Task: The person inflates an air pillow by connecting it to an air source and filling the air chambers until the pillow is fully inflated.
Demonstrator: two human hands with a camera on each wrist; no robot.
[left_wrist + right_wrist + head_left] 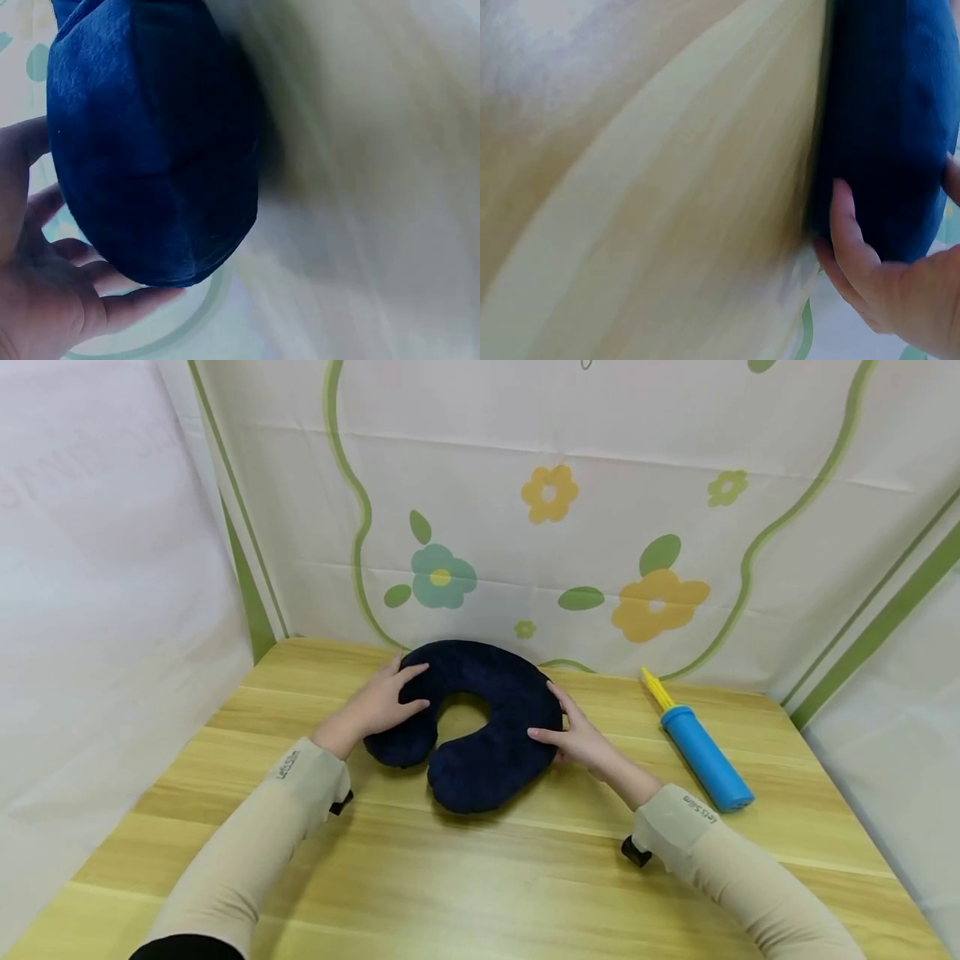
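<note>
A dark navy, plush U-shaped neck pillow [517, 693] is at the back middle of the wooden table, its opening toward the person. On its left side, my left hand [375, 703] grips the outer edge, thumb and a finger lying over the top. My right hand [581, 739] holds the right side, with the thumb on top and other fingers along the outer side. The left wrist view shows the left hand [56, 300] curved round the pillow's rounded side [157, 150]. Fingers of the right hand [900, 292] wrap the pillow [892, 127] in the right wrist view.
A blue hand air pump [708, 760] with a yellow nozzle lies on the table right of the right hand. Behind the table [465, 885] hangs a white cloth [480, 460] printed with flowers. White sheets also stand at both sides.
</note>
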